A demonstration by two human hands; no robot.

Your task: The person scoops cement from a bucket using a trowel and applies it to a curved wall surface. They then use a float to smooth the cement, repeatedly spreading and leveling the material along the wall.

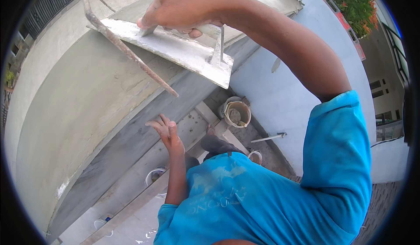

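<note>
Your right hand (pixel 177 9) is clamped on a plastering trowel (pixel 179 50), its blade just below your fingers, over a curved cement ledge (pixel 83 92). Left of that hand, a bent metal rod (pixel 135 59) crosses before the blade; lower down, your empty left hand (pixel 169 136) has fingers apart, a cream bucket (pixel 246 109) to its right.

A person's bare right arm (pixel 280 37) arches high and across to the left, the bare right hand (pixel 177 8) knuckles up — fingers curled in a grip. Lower down, the bare left forearm (pixel 176 177) rises, its bare left hand (pixel 169 134) loosely extended — fingertips whitened.
</note>
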